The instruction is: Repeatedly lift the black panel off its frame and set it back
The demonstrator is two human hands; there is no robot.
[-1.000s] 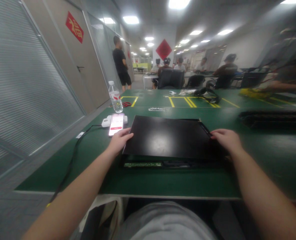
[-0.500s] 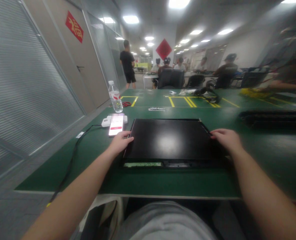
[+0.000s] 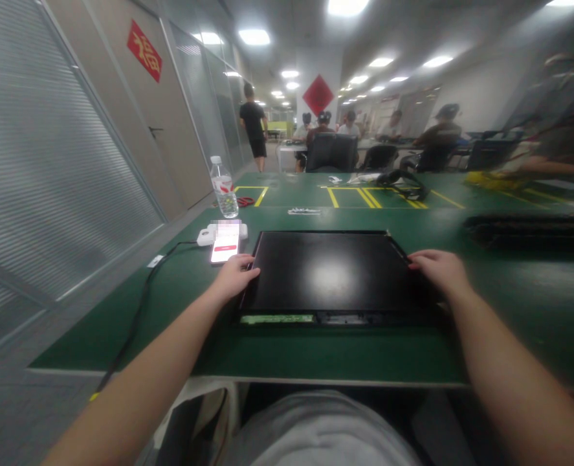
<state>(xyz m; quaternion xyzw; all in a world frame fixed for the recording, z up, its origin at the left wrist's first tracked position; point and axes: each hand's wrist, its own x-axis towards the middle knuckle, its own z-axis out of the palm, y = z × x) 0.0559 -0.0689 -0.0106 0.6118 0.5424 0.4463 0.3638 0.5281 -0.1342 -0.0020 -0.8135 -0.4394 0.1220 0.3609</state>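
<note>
A black flat display panel (image 3: 325, 268) lies on the green table (image 3: 325, 356) in front of me, with a green circuit strip (image 3: 277, 319) showing along its near edge. My left hand (image 3: 235, 275) grips the panel's left edge between thumb and fingers. At the right edge, my right hand (image 3: 437, 268) pinches the panel's side with its fingertips. A phone (image 3: 225, 244) with a lit screen rests on a white power strip (image 3: 204, 237), just beyond my left hand.
A water bottle (image 3: 224, 188) and red-handled scissors (image 3: 245, 202) stand and lie at the back left. Black headphones (image 3: 406, 186) lie farther back. Dark long parts (image 3: 534, 232) are at the right. Several people sit beyond; one person (image 3: 254, 126) stands at the back.
The person in black at the back has turned and moved slightly right and away. My hands keep their hold; the panel looks almost unmoved, its light reflection shifted slightly right.
</note>
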